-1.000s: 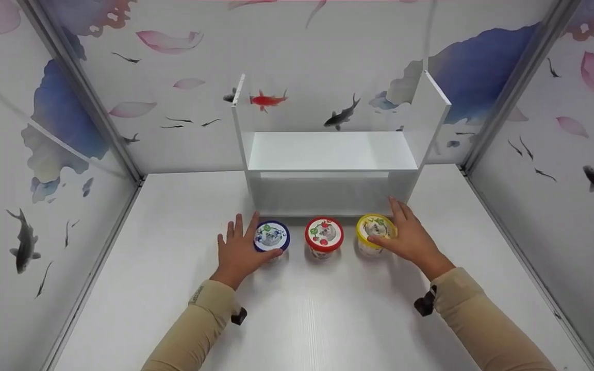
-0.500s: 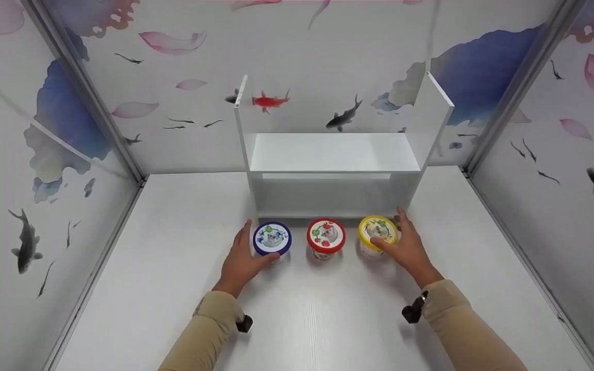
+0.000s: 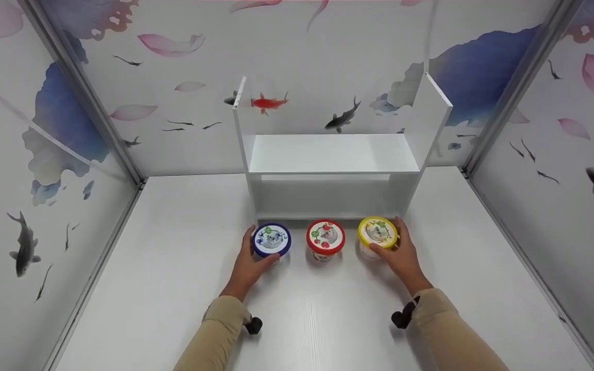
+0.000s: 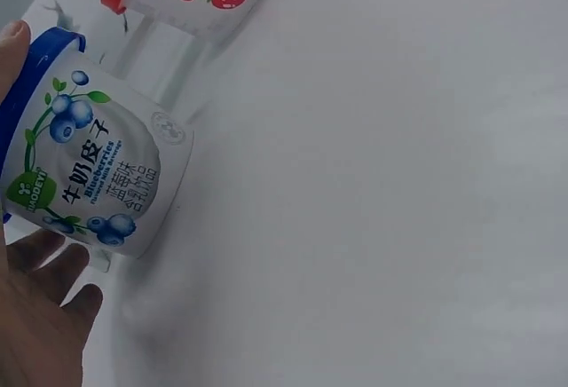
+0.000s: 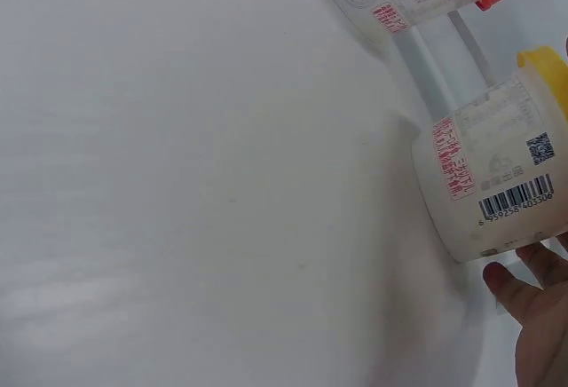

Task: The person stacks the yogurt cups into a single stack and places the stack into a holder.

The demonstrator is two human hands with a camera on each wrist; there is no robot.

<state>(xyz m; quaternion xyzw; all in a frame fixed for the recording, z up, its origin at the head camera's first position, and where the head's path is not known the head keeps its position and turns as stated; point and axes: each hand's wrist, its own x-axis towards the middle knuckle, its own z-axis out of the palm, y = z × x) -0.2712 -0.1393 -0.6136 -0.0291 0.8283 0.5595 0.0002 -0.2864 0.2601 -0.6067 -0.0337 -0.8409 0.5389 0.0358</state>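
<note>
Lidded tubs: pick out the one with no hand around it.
The red-lidded tub, standing in the middle of the row. The left hand is around the blue-lidded tub, the right hand around the yellow-lidded tub.

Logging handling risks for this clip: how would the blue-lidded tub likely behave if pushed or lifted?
The blue-lidded tub would probably slide rather than roll, since it stands upright. A push high on its lid might tip it, as the tub narrows toward the bottom. Its smooth printed sides look fairly stiff, though perhaps slippery.
</note>
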